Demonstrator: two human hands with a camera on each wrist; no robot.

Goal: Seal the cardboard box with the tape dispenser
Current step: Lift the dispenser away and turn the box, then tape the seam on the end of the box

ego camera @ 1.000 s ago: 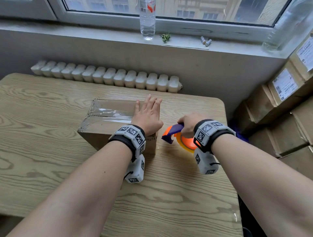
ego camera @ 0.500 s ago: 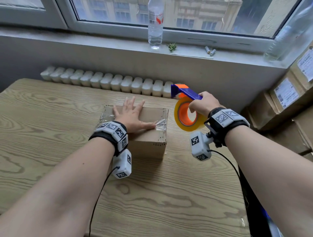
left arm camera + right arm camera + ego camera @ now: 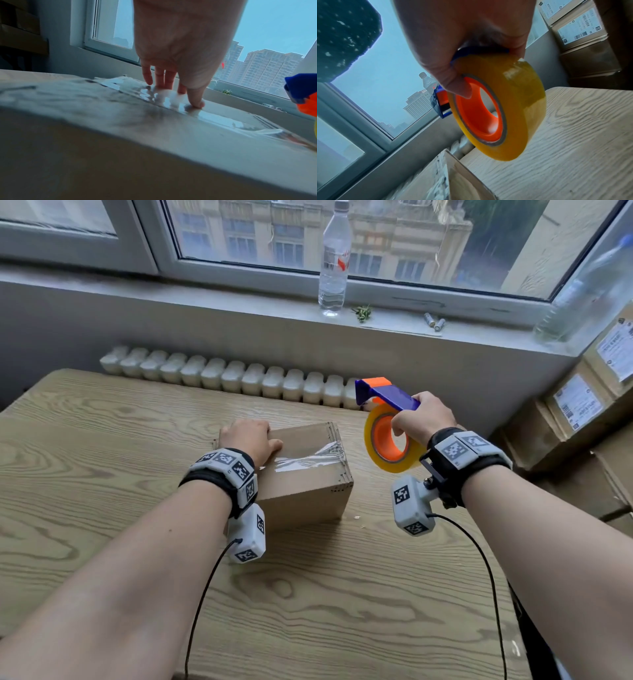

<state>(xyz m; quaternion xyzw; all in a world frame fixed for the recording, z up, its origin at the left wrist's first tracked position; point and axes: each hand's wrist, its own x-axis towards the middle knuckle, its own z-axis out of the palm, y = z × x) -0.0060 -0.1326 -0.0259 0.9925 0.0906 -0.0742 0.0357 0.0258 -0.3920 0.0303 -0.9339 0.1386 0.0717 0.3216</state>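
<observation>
A small cardboard box (image 3: 308, 491) sits on the wooden table (image 3: 102, 446), with a strip of clear tape (image 3: 308, 458) running across its top. My left hand (image 3: 248, 440) rests on the left part of the box top. In the left wrist view its straight fingertips (image 3: 195, 102) press down on the shiny tape. My right hand (image 3: 419, 417) grips the tape dispenser (image 3: 387, 440), which has a blue frame and a yellow roll on an orange core. It hangs in the air just right of the box and touches nothing. The thumb (image 3: 453, 86) hooks into the core.
A radiator (image 3: 233, 378) runs behind the table's far edge. On the windowsill stand a water bottle (image 3: 334, 261) and two batteries (image 3: 433, 320). Stacked labelled cartons (image 3: 575, 412) fill the right side. Thin cables hang from both wrist cameras over the near table.
My right hand has lifted the dispenser off the table into the air right of the box. My left hand has slid from the box's right end to its left part.
</observation>
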